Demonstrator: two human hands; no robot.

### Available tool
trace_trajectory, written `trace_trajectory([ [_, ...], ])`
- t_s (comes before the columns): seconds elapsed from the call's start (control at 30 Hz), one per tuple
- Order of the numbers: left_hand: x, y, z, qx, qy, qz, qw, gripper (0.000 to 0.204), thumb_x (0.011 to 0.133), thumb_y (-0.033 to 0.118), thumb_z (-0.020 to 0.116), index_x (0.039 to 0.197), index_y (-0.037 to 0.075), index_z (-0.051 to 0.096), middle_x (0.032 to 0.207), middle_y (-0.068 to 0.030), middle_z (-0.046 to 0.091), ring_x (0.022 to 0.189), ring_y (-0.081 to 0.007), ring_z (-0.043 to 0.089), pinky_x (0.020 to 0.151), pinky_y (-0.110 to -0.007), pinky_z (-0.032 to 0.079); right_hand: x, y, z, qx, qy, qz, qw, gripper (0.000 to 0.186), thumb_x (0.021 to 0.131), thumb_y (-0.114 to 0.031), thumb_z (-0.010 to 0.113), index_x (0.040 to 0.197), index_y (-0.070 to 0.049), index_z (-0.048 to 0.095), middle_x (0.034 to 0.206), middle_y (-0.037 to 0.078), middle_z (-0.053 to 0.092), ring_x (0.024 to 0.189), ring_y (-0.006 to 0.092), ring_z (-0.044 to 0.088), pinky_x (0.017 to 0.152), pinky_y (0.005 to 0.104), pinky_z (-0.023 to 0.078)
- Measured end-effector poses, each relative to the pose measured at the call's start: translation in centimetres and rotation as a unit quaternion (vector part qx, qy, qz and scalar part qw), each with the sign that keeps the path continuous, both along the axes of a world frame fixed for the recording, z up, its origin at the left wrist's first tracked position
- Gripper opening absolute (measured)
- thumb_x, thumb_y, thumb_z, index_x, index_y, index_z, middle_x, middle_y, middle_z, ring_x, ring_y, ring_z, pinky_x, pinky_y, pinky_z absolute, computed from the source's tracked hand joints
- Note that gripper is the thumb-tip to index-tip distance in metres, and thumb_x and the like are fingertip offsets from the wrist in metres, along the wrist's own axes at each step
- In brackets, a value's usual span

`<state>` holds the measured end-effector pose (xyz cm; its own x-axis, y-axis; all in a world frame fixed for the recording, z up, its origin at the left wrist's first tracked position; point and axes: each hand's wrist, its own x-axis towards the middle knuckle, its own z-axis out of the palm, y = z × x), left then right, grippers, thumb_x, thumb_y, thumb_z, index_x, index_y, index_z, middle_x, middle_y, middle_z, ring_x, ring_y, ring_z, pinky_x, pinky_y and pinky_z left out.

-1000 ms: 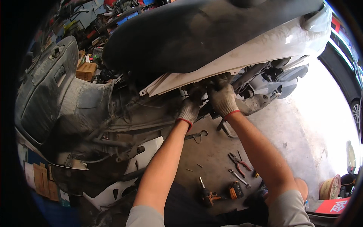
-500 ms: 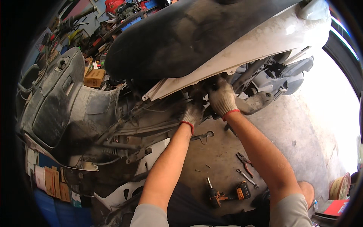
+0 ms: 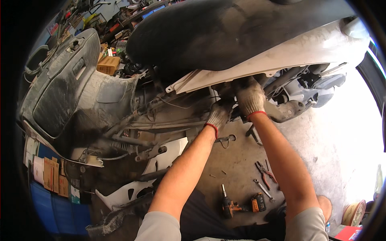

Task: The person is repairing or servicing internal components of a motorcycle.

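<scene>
The scooter (image 3: 181, 48) is stretched across the upper half, with the white panel (image 3: 257, 64) slanted toward 2 o'clock. Below the panel, the gloved right hand (image 3: 251, 98) is set at 2 o'clock from the view's centre, its fingers buried in shadow; how far they are opened, and whether anything is gripped, cannot be told. The left hand (image 3: 220, 114), gloved too, is held just beside it, at its 8 o'clock; its fingertips are hidden, so their spread and any hold cannot be told. From the hands, a drill (image 3: 228, 207) is laid at 6 o'clock on the floor (image 3: 309, 136), with a wrench (image 3: 264, 190) and pliers (image 3: 263, 172) at 5 o'clock. A carton (image 3: 108, 64) is seen at 10 o'clock.
</scene>
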<state>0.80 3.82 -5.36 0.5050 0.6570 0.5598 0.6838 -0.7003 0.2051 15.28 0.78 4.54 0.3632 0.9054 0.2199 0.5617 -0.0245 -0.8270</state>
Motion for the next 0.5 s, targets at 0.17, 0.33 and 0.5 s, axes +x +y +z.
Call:
trace_trajectory([
  [0.17,2.4,-1.8,2.2,-0.573,-0.5,0.043,0.647,0.015,0.096,0.025,0.056,0.088,0.013,0.063,0.07,0.0039,0.058,0.059,-0.0055,0.048,0.047,-0.02,0.034,0.9,-0.2,-0.1,0.023,-0.011,0.012,1.0,0.058,0.087,-0.054,0.059,0.118,-0.005,0.062,0.112,0.021,0.067,0.109,0.04,0.061,0.091,0.0445,0.048],
  [0.33,1.3,-4.1,4.2,-0.58,-0.437,0.064,0.684,0.017,0.097,0.024,0.053,0.094,0.012,0.065,0.083,0.0028,0.064,0.062,-0.0043,0.051,0.048,-0.02,0.033,0.3,0.1,-0.3,0.065,-0.022,0.046,0.997,0.054,0.09,-0.05,0.057,0.118,-0.004,0.062,0.11,0.021,0.067,0.106,0.0385,0.062,0.089,0.0424,0.048],
  [0.5,0.5,-4.2,4.8,-0.585,-0.413,0.064,0.695,0.021,0.095,0.025,0.054,0.104,0.01,0.065,0.093,0.0016,0.065,0.069,-0.0053,0.054,0.056,-0.023,0.043,0.4,0.3,-0.8,0.081,-0.007,0.05,0.995,0.049,0.091,-0.047,0.058,0.114,-0.004,0.065,0.108,0.02,0.068,0.104,0.037,0.063,0.088,0.0417,0.048],
])
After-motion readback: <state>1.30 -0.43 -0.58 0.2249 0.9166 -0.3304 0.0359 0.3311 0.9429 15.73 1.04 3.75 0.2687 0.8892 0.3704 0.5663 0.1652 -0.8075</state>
